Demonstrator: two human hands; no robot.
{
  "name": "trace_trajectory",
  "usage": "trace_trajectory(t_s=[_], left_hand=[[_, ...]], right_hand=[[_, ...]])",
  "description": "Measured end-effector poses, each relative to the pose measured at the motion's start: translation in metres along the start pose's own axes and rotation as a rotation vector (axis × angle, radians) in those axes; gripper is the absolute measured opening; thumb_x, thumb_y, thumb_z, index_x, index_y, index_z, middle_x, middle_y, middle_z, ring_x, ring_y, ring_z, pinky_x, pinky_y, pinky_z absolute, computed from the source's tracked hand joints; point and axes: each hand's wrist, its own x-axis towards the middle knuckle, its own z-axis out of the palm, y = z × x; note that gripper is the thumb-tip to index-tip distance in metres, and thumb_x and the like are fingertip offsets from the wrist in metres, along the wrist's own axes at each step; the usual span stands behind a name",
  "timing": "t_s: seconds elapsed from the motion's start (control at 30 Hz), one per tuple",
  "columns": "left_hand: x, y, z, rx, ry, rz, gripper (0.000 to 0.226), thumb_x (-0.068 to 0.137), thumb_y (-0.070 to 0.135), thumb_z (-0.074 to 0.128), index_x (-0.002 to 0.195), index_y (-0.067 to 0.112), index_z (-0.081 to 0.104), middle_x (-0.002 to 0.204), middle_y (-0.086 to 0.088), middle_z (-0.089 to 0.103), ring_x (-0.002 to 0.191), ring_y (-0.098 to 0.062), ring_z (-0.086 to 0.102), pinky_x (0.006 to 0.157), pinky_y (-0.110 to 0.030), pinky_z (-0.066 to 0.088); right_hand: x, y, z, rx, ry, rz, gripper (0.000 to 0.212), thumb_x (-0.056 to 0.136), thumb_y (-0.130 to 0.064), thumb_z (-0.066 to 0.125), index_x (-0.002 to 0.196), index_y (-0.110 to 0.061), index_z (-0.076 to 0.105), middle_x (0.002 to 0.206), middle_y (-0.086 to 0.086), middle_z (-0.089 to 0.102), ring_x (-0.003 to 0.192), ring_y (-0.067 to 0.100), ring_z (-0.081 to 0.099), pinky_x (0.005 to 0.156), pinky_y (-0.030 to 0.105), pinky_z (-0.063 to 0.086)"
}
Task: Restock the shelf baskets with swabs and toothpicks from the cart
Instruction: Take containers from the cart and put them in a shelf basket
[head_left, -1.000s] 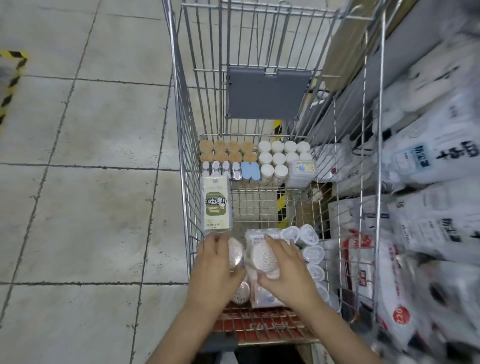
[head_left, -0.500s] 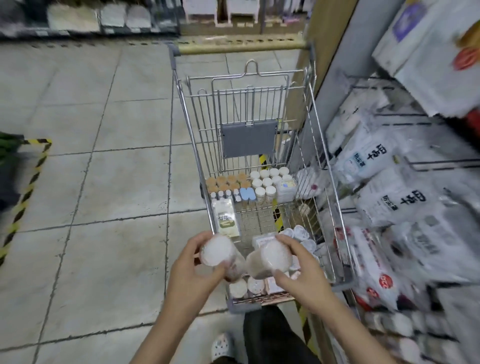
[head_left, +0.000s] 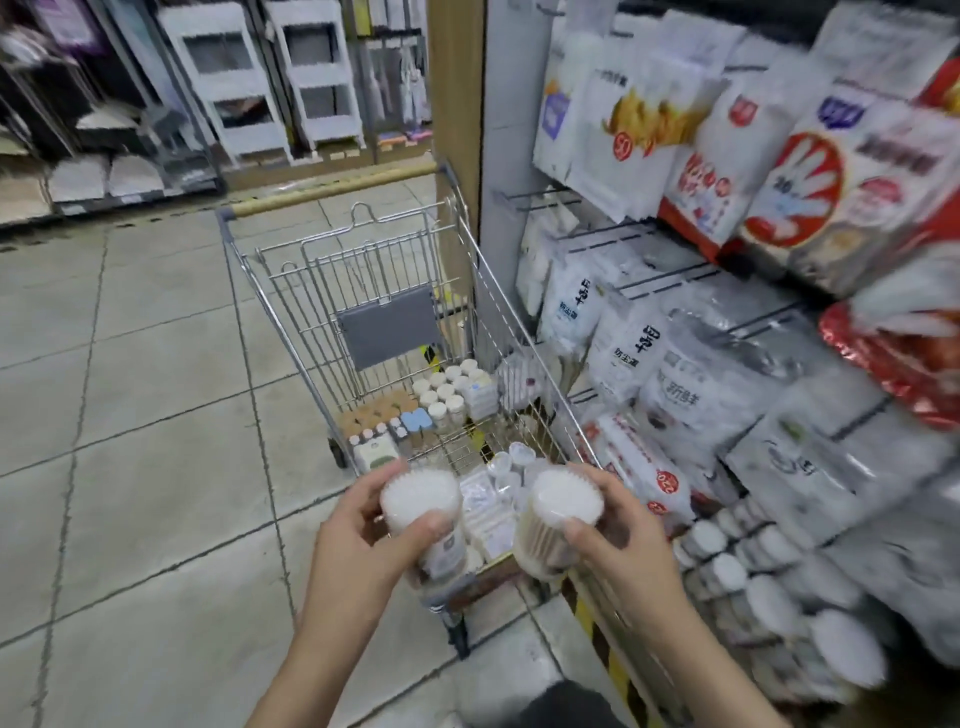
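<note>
Swab tubs (head_left: 422, 506), one clamped in each hand's grip above the cart (head_left: 270, 312); light, rigid, slippery plastic, best held around the sides.

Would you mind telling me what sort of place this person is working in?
Most likely a household goods shop aisle. A wire shopping cart holds small stock, packaged goods hang on a shelf rack at the right, and white storage racks stand on display across the tiled floor.
</note>
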Motion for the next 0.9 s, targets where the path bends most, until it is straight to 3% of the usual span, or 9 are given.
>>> trace_trajectory(t_s=[0.13,0.3,0.4,0.47,0.57,0.6,0.7,0.8,0.9], left_hand=[[-0.013,0.022,0.03,-0.033,-0.101,0.032,0.053,0.047,0.03,0.079,0.099,0.031,0.066,0.103,0.003,0.068,0.081,0.0,0.065,0.062,-0.013,0.051],[-0.041,0.046,0.086,-0.03,-0.24,0.065,0.042,0.046,0.039,0.079,0.086,0.045,0.071,0.093,0.018,0.07,0.083,-0.004,0.066,0.064,-0.021,0.053],[-0.067,0.054,0.137,-0.053,-0.376,0.087,0.048,0.04,0.05,0.076,0.087,0.044,0.072,0.093,0.016,0.071,0.082,-0.006,0.067,0.062,-0.021,0.053],[-0.088,0.055,0.175,-0.061,-0.474,0.08,0.064,0.033,0.056,0.082,0.093,0.036,0.071,0.095,0.009,0.072,0.084,-0.01,0.068,0.062,-0.018,0.053],[-0.126,0.055,0.232,-0.058,-0.617,0.064,0.075,0.029,0.072,0.081,0.095,0.038,0.071,0.107,0.001,0.07,0.098,-0.02,0.066,0.079,-0.038,0.055],[-0.141,0.056,0.25,-0.049,-0.661,0.063,0.07,0.033,0.073,0.081,0.094,0.04,0.071,0.11,0.003,0.069,0.1,-0.019,0.065,0.08,-0.037,0.055],[-0.179,0.061,0.294,-0.016,-0.772,0.054,0.055,0.053,0.054,0.085,0.101,0.034,0.069,0.104,0.011,0.068,0.09,-0.003,0.065,0.065,-0.02,0.053],[-0.205,0.071,0.33,-0.012,-0.848,0.087,0.062,0.045,0.057,0.077,0.103,0.036,0.067,0.101,0.011,0.07,0.085,-0.001,0.066,0.062,-0.02,0.052],[-0.223,0.087,0.362,-0.096,-0.883,0.103,0.059,0.051,0.057,0.086,0.103,0.035,0.066,0.098,0.012,0.07,0.084,-0.003,0.066,0.06,-0.016,0.052]], right_hand=[[-0.023,-0.022,-0.028,0.0,0.068,-0.044,0.06,0.06,-0.043,0.07,0.114,-0.019,0.061,0.108,-0.013,0.068,0.101,0.008,0.064,0.081,0.022,0.051],[-0.076,-0.047,-0.084,0.006,0.216,-0.079,0.052,0.06,-0.049,0.07,0.109,-0.033,0.064,0.109,-0.018,0.067,0.101,0.004,0.064,0.082,0.024,0.053],[-0.121,-0.057,-0.134,-0.002,0.333,-0.073,0.053,0.06,-0.051,0.07,0.111,-0.039,0.062,0.111,-0.023,0.066,0.102,0.0,0.063,0.08,0.018,0.052],[-0.155,-0.062,-0.17,-0.015,0.421,-0.066,0.057,0.059,-0.053,0.07,0.114,-0.039,0.061,0.112,-0.026,0.065,0.103,-0.002,0.061,0.08,0.017,0.051],[-0.209,-0.067,-0.22,-0.049,0.544,-0.051,0.064,0.057,-0.056,0.071,0.117,-0.036,0.062,0.116,-0.021,0.065,0.106,0.0,0.061,0.084,0.023,0.052],[-0.227,-0.068,-0.235,-0.047,0.58,-0.047,0.065,0.057,-0.057,0.072,0.117,-0.035,0.063,0.115,-0.019,0.066,0.106,0.002,0.062,0.084,0.025,0.053],[-0.276,-0.07,-0.271,-0.021,0.659,-0.05,0.07,0.049,-0.059,0.079,0.111,-0.029,0.066,0.109,-0.014,0.069,0.1,0.006,0.065,0.077,0.022,0.052],[-0.313,-0.075,-0.303,0.004,0.738,-0.063,0.075,0.042,-0.055,0.083,0.107,-0.021,0.067,0.105,-0.01,0.071,0.096,0.007,0.066,0.072,0.017,0.051],[-0.337,-0.089,-0.335,-0.011,0.808,-0.101,0.072,0.044,-0.05,0.078,0.108,-0.018,0.066,0.103,-0.008,0.071,0.093,0.008,0.067,0.07,0.022,0.053]])
